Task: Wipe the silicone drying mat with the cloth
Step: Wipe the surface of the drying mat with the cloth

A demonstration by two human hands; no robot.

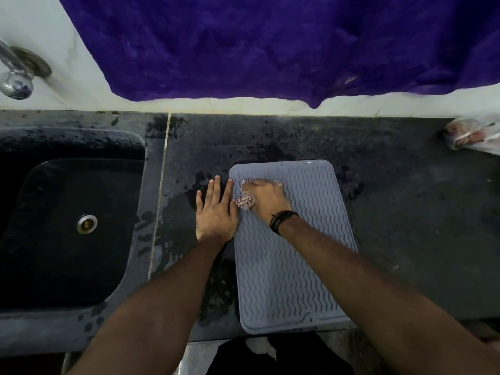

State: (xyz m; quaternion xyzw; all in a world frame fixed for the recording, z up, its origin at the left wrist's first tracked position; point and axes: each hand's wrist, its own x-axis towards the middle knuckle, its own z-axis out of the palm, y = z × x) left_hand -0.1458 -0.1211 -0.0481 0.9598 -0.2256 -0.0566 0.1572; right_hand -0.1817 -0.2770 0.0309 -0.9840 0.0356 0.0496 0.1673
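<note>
Two hands are working at the mat (292, 255): right hand (266, 197) clutching the cloth (246, 200) on its far part, left hand (216, 212) lying flat, fingers spread, against its left edge.

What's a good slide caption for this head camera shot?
Right hand presses a cloth on the grey mat while the left hand lies flat at its edge.

Right hand (266, 197) on cloth (246, 200) atop grey mat (292, 266) — left hand (216, 212) flat beside.

Two bare forearms, no sleeves worn, black cord bands (281, 219) wound several times round the right wrist, nothing worn on the left wrist.
</note>
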